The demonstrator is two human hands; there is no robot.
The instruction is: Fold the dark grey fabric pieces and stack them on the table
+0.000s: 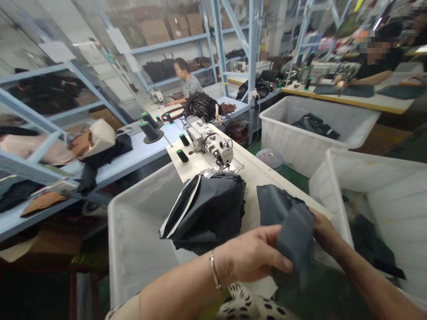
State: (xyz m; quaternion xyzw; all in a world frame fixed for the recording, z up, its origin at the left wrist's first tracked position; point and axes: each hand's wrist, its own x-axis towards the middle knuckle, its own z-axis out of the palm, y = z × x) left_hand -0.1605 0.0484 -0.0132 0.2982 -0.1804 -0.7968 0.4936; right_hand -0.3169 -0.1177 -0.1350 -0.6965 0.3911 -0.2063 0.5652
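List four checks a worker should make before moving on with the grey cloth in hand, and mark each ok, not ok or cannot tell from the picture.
1. Both hands on the cloth: ok. The left hand pinches its near edge; the right hand grips it from behind.
2. Cloth lying flat: not ok. It is bunched and folded between the hands.
3. Space at the machine: not ok. A dark pile lies right in front of it.
4. Right fingers well placed: cannot tell. The cloth hides them.
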